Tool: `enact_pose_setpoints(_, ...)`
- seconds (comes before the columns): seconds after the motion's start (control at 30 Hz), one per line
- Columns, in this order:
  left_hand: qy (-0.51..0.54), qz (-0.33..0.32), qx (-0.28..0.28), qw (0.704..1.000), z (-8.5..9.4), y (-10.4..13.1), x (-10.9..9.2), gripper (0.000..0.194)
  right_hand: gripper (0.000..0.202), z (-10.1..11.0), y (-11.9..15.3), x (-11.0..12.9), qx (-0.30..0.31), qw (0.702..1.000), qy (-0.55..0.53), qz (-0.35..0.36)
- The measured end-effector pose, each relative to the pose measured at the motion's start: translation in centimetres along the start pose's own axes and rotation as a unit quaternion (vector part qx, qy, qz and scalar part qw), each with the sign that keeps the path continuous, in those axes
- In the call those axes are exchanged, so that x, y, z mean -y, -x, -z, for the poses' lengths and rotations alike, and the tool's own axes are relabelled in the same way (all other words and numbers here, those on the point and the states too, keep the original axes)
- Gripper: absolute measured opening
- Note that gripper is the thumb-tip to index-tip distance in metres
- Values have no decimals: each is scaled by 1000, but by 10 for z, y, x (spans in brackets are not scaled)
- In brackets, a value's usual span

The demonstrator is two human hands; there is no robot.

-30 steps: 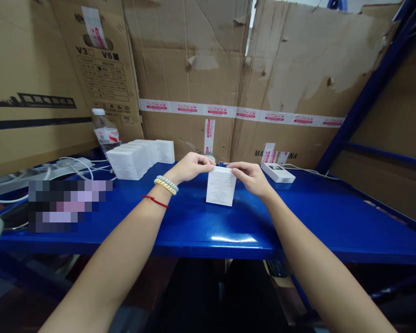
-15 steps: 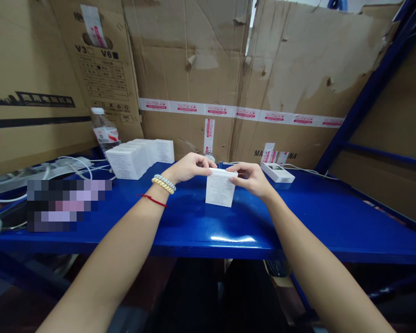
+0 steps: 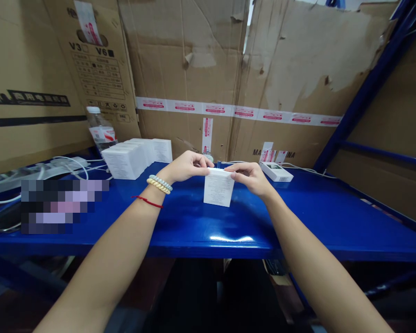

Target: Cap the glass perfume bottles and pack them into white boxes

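Observation:
A small white box (image 3: 218, 188) with fine print on its face stands upright on the blue table. My left hand (image 3: 190, 165) pinches its top left corner between thumb and fingers. At the top right corner, my right hand (image 3: 249, 177) grips the same box, thumb on the printed face and fingers behind. Both hands are closed on the top edge. Just behind the box, a small dark blue object (image 3: 218, 164) and a clear round-topped item (image 3: 208, 155) are partly hidden.
Several white boxes (image 3: 125, 159) stand in a row at the left, before a plastic bottle (image 3: 101, 129). A power strip (image 3: 52, 166) with white cables lies farther left, near a pixelated item (image 3: 65, 206). Another white box (image 3: 276, 171) lies at the right. Cardboard (image 3: 194, 69) walls the back.
The view has shifted slightly, so everything sits a little farther left. Both hands keep their hold on the box's top corners, almost unmoved.

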State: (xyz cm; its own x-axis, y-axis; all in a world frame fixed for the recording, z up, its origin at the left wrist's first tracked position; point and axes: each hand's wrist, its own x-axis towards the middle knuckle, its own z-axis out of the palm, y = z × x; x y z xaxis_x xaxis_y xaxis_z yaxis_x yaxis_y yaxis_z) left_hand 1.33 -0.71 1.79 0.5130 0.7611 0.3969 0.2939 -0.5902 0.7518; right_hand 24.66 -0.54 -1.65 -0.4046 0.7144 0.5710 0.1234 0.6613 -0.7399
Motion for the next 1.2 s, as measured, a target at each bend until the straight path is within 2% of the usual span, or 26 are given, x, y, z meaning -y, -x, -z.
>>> enact_pose_setpoints(0.2, 6, 36, -3, 999, -1, -1, -1, 22, 23, -2, -2, 4, -12, 1000, 2, -6)
enact_pose_setpoints(0.53, 89, 74, 5, 993, 0, -3, 6, 20, 33, -2, -2, 8, -9, 999, 24, -28)
enact_pose_setpoints(0.73, 115, 127, -13, 985, -3, -6, 11, 22, 34, -3, -1, 9, -5, 999, 38, -24)
enact_pose_setpoints(1.2, 117, 116, -2, 986, -3, -5, 12, 23, 30, -2, -1, 6, 4, 999, 7, -34)
